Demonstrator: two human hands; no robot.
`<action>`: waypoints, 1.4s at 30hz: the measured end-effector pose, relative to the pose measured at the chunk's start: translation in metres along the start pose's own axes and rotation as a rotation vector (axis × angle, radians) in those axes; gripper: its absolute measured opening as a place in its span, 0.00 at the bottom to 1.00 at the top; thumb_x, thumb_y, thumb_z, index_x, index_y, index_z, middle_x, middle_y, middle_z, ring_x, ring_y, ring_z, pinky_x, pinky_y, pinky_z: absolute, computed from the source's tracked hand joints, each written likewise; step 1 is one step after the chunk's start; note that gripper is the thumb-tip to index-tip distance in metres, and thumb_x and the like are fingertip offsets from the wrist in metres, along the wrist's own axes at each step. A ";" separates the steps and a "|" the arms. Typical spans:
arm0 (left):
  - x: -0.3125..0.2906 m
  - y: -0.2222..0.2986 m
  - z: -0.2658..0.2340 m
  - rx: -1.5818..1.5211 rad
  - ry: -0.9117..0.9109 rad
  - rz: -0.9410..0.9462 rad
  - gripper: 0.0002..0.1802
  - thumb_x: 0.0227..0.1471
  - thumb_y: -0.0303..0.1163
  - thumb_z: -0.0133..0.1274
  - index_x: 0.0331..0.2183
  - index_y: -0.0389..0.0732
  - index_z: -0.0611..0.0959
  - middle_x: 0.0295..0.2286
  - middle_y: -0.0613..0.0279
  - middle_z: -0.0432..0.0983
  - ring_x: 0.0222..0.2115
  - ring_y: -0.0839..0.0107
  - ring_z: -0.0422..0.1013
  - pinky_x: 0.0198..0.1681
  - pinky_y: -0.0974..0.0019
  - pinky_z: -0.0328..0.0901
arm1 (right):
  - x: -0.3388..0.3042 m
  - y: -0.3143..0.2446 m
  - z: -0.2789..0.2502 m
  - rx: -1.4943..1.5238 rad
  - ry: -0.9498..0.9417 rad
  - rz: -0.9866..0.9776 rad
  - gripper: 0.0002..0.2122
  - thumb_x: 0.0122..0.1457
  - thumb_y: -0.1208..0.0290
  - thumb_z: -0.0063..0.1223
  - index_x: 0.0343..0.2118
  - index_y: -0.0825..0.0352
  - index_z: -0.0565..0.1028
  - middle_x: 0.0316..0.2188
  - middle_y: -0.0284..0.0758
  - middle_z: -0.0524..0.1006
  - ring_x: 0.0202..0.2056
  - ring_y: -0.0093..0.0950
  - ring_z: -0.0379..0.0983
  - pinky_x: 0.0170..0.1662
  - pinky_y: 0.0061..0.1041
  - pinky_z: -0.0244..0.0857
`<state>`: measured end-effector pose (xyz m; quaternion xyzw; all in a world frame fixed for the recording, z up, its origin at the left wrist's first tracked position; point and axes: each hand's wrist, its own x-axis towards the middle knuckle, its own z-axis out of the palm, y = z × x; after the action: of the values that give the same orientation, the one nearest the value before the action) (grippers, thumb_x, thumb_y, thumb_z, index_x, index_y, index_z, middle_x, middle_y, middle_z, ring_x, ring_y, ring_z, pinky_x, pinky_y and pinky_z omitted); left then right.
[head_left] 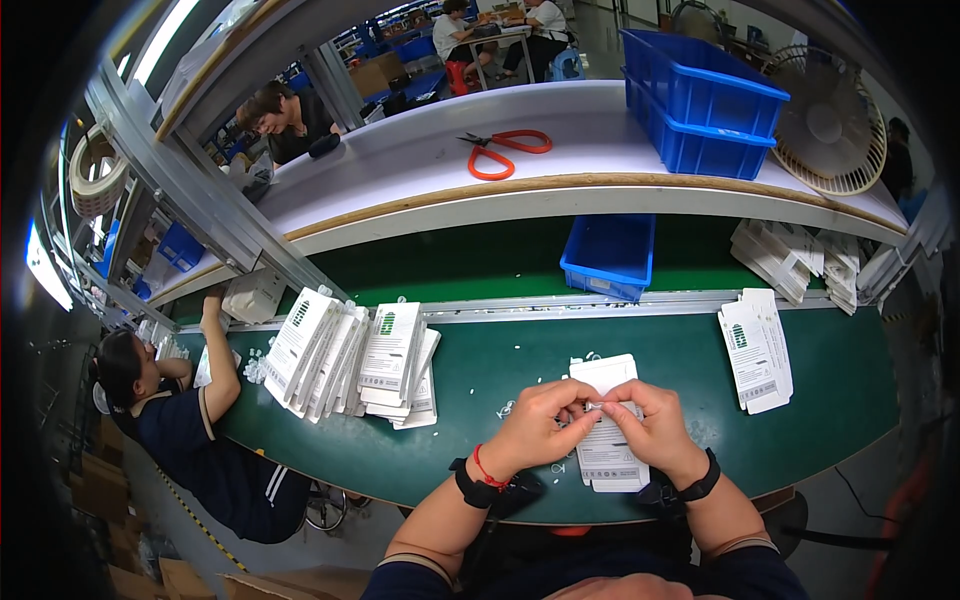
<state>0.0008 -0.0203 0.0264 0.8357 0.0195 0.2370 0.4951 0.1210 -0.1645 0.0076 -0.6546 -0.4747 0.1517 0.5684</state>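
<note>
My left hand (541, 428) and my right hand (657, 424) meet over a flat white printed box (612, 467) at the front of the green table. Between their pinched fingertips is a small whitish, see-through piece (597, 406), partly hidden by the fingers. Both hands are closed on it. The box lies under the hands, its top end showing beyond them. Left of my left hand, a few small clear plastic pieces (507, 410) are scattered on the table.
Stacks of flat white boxes (391, 350) stand at left, near a pile of clear plastic pieces (256, 368). More flat boxes (757, 352) lie at right. A blue bin (610, 256) sits below the shelf (400, 165), which holds red-handled scissors (500, 152) and stacked blue bins (705, 105). A co-worker (205, 440) sits at left.
</note>
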 end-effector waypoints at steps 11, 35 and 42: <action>-0.005 -0.013 0.006 0.150 0.032 -0.031 0.05 0.43 0.24 0.59 0.28 0.36 0.82 0.20 0.60 0.73 0.18 0.74 0.68 0.21 0.72 0.62 | 0.000 0.004 0.004 -0.096 -0.006 -0.035 0.02 0.54 0.79 0.51 0.30 0.70 0.74 0.26 0.42 0.76 0.28 0.37 0.75 0.31 0.27 0.67; -0.007 -0.026 0.014 -0.323 0.355 -0.399 0.05 0.46 0.24 0.56 0.25 0.32 0.80 0.17 0.67 0.72 0.16 0.86 0.63 0.19 0.79 0.59 | -0.001 0.004 0.006 0.205 -0.233 -0.035 0.21 0.53 0.80 0.51 0.52 0.73 0.67 0.38 0.42 0.76 0.35 0.28 0.76 0.39 0.24 0.69; -0.003 -0.003 0.022 0.140 0.489 -0.162 0.04 0.44 0.23 0.56 0.24 0.31 0.79 0.17 0.63 0.72 0.15 0.83 0.65 0.18 0.77 0.59 | -0.002 -0.004 0.007 0.067 -0.236 -0.109 0.21 0.51 0.76 0.53 0.50 0.73 0.68 0.39 0.46 0.75 0.39 0.41 0.75 0.41 0.29 0.68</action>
<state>0.0075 -0.0372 0.0138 0.7815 0.2220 0.3896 0.4339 0.1132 -0.1622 0.0083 -0.5862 -0.5677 0.2123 0.5376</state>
